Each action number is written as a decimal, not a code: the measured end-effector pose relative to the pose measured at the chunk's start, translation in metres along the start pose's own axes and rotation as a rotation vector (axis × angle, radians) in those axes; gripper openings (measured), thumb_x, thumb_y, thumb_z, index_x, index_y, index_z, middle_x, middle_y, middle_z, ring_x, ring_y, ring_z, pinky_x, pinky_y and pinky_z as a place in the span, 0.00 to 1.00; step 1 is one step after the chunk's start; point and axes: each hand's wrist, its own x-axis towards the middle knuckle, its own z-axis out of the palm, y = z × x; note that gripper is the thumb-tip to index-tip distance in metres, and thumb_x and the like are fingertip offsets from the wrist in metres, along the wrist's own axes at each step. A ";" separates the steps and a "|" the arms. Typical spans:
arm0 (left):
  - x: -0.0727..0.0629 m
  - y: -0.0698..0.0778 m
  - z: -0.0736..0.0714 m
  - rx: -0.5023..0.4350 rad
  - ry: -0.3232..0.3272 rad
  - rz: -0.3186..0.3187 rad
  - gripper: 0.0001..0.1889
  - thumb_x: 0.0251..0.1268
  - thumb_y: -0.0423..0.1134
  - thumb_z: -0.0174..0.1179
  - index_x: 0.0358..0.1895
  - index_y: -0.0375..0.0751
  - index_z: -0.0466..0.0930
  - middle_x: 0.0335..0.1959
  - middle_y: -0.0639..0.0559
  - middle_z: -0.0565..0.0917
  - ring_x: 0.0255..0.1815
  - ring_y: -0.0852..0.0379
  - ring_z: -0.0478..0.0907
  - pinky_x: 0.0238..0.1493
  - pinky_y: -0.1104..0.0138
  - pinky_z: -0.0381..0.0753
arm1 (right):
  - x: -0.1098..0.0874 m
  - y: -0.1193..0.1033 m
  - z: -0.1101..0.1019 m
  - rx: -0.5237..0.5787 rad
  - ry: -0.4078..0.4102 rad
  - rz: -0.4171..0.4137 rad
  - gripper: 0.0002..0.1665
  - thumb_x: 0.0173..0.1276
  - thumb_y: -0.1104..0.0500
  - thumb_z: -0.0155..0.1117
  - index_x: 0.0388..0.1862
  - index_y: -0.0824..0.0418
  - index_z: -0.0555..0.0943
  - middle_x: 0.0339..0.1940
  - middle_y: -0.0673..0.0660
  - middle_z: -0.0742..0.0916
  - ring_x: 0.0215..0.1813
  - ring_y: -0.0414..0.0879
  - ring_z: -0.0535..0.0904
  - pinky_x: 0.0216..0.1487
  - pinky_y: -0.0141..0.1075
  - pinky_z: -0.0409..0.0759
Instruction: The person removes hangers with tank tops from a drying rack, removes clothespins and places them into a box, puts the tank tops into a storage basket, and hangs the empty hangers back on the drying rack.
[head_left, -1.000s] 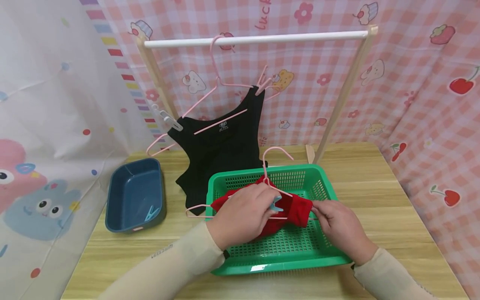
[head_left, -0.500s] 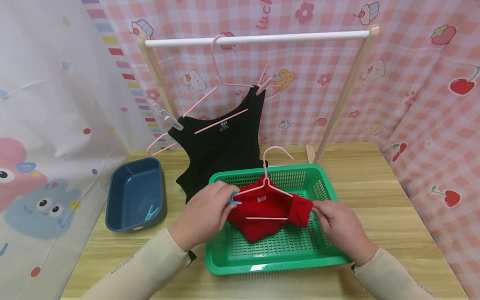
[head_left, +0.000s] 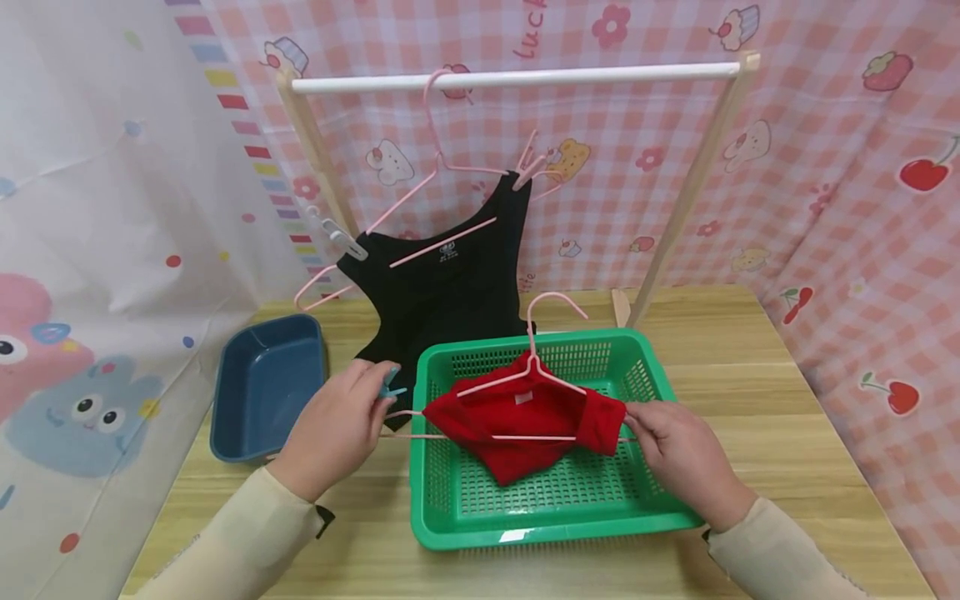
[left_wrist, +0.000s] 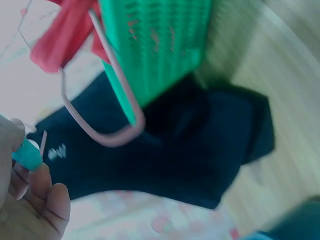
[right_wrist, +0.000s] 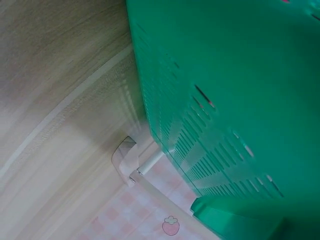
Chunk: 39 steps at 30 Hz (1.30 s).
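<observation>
Two hands at work around a red cloth garment (head_left: 517, 457) threaded on a thin pink hanger (head_left: 534, 364), which lies across a rectangular green perforated plastic basket (head_left: 600, 528). The left hand (head_left: 332, 429) is between the basket and a deep, dark-blue plastic tub (head_left: 270, 383); its thumb and forefinger pinch a small light-blue clothes peg (left_wrist: 29, 155) near the hanger's left end, which projects bare past the basket wall. The right hand (head_left: 684, 458) pinches the hanger's right end at the red sleeve's edge — whether cloth is gripped too cannot be told. Behind, a black sleeveless top (head_left: 450, 292) hangs from a second pink hanger (head_left: 438, 158) on a white rail (head_left: 585, 77), a grey clip (head_left: 348, 243) at one shoulder and a pink clip (head_left: 529, 172) at the other.
</observation>
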 end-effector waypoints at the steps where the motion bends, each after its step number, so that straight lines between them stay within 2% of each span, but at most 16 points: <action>1: -0.002 -0.004 0.000 0.005 0.001 -0.012 0.20 0.71 0.35 0.67 0.63 0.36 0.79 0.44 0.45 0.83 0.40 0.51 0.79 0.41 0.58 0.85 | 0.000 0.000 0.000 0.000 0.000 0.002 0.10 0.71 0.64 0.70 0.50 0.59 0.90 0.38 0.51 0.92 0.40 0.45 0.85 0.43 0.48 0.87; 6: -0.010 -0.020 0.001 0.018 -0.005 -0.071 0.20 0.72 0.34 0.66 0.64 0.35 0.79 0.41 0.46 0.81 0.37 0.51 0.76 0.39 0.57 0.81 | -0.001 0.001 0.001 -0.005 0.005 0.004 0.10 0.71 0.65 0.71 0.50 0.59 0.90 0.38 0.50 0.92 0.40 0.45 0.85 0.42 0.47 0.87; 14: -0.021 -0.041 0.002 0.045 0.042 -0.154 0.19 0.71 0.33 0.65 0.62 0.31 0.78 0.43 0.39 0.81 0.39 0.43 0.79 0.43 0.50 0.83 | -0.001 0.001 0.001 -0.005 0.008 0.009 0.10 0.72 0.64 0.70 0.49 0.59 0.90 0.40 0.51 0.93 0.42 0.47 0.86 0.44 0.49 0.88; 22: -0.027 -0.061 0.005 0.066 -0.026 -0.277 0.24 0.74 0.35 0.61 0.69 0.31 0.73 0.46 0.36 0.81 0.41 0.41 0.79 0.45 0.46 0.83 | -0.001 0.001 0.001 -0.005 0.016 0.001 0.10 0.71 0.65 0.70 0.50 0.59 0.90 0.40 0.51 0.93 0.42 0.47 0.87 0.44 0.49 0.87; 26: -0.031 -0.070 0.007 0.065 -0.061 -0.329 0.27 0.75 0.35 0.61 0.73 0.31 0.70 0.51 0.32 0.81 0.45 0.36 0.81 0.50 0.42 0.83 | -0.001 0.002 0.002 -0.010 0.018 -0.006 0.10 0.71 0.65 0.70 0.49 0.59 0.90 0.40 0.51 0.93 0.42 0.47 0.87 0.45 0.50 0.88; 33: -0.036 -0.082 0.010 0.059 -0.100 -0.362 0.28 0.75 0.34 0.60 0.74 0.31 0.68 0.52 0.29 0.82 0.46 0.33 0.82 0.50 0.39 0.82 | 0.000 0.001 0.002 -0.004 -0.002 0.010 0.10 0.72 0.64 0.70 0.49 0.60 0.90 0.39 0.51 0.93 0.41 0.47 0.86 0.44 0.49 0.88; 39: -0.039 -0.088 0.014 0.055 -0.126 -0.395 0.29 0.75 0.34 0.60 0.76 0.35 0.67 0.53 0.30 0.82 0.47 0.33 0.82 0.50 0.39 0.82 | 0.000 0.001 0.001 -0.007 0.002 0.006 0.10 0.72 0.65 0.70 0.49 0.59 0.90 0.39 0.51 0.93 0.41 0.47 0.86 0.44 0.49 0.87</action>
